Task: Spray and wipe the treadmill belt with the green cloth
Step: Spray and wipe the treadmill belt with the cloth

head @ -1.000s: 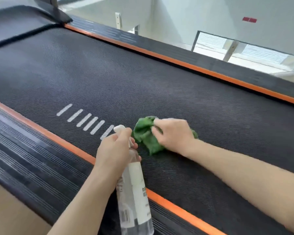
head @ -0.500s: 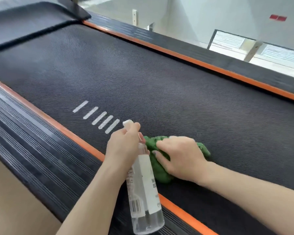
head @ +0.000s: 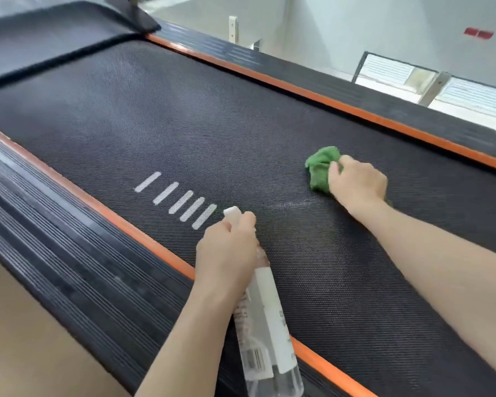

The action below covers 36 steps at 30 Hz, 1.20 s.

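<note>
You have two hands in play and one of each tool. Your right hand (head: 355,183) is curled over the one green cloth (head: 322,169), bunching it and pressing it down on the treadmill belt (head: 184,118) — out toward the far side, near the far orange stripe (head: 355,113) but not touching it. Your left hand (head: 226,253) is wrapped around the neck of the one spray bottle (head: 265,325), with a finger lying over the white spray head (head: 232,211). The bottle is clear, tilted with its base toward you, and wears a white label; clear liquid shows in its lower part, though how full it is you cannot tell.

On the belt, just beyond your left hand, five white dashes (head: 175,196) sit in a row. A faint pale smear (head: 292,204) lies on the belt between the dashes and the cloth. Two orange stripes edge the belt — the near orange stripe (head: 121,222) passes under your left wrist, with the ribbed black side rail (head: 55,253) outside it.
</note>
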### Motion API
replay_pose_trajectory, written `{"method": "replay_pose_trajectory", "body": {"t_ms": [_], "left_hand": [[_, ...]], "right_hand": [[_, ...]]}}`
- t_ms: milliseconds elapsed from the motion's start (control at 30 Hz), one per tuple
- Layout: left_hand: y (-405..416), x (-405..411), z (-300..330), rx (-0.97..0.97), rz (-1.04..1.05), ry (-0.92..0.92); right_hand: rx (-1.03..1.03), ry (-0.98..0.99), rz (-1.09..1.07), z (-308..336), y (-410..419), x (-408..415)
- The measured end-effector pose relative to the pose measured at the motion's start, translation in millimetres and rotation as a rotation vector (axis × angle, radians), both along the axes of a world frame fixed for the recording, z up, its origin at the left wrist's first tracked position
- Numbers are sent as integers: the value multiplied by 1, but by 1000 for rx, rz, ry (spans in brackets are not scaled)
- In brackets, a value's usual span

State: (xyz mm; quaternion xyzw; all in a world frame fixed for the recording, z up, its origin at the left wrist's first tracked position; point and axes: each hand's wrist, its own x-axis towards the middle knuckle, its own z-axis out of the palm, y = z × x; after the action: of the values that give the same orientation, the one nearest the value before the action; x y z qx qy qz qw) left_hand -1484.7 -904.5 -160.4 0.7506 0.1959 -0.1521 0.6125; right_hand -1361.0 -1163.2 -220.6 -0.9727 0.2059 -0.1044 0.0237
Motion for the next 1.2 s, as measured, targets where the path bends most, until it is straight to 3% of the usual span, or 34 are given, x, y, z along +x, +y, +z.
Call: {"method": "replay_pose_trajectory", "body": {"t_ms": [67, 133, 267, 367, 467, 533, 600, 667, 767, 967, 1067, 1133, 1200], "left_hand": [[-2, -4, 7, 36, -37, -46], [-5, -8, 10, 73, -83, -69], [-10, -12, 12, 118, -129, -90], [-18, -17, 10, 152, -225, -71], [-24, -21, 9, 138, -292, -66], [-24, -21, 9, 150, -291, -61], [-21, -20, 8, 141, -252, -47], [-18, -18, 9, 140, -225, -46], [-18, -16, 13, 125, -193, -43], [-18, -15, 20, 78, -108, -93], [-18, -22, 23, 124, -115, -130], [-20, -26, 22, 136, -134, -139], [-20, -30, 20, 141, -153, -149]], "right_hand": [[40, -6, -139, 3, -27, -8], [86, -13, -126, 1, -8, -29], [75, -9, 323, -3, 63, -128], [144, -14, 702, 2, 70, -198], [70, -29, 910, 2, 50, -177], [13, -81, 731, -3, 42, -127], [38, -50, 348, 1, 35, -75], [74, -22, 128, -3, 30, -49], [53, 18, 167, 0, 41, -79], [100, -37, 668, 0, 30, -237], [11, -41, 849, 0, 10, -224], [-53, -80, 679, -2, 3, -175], [5, -43, 305, 2, -2, -119]]}}
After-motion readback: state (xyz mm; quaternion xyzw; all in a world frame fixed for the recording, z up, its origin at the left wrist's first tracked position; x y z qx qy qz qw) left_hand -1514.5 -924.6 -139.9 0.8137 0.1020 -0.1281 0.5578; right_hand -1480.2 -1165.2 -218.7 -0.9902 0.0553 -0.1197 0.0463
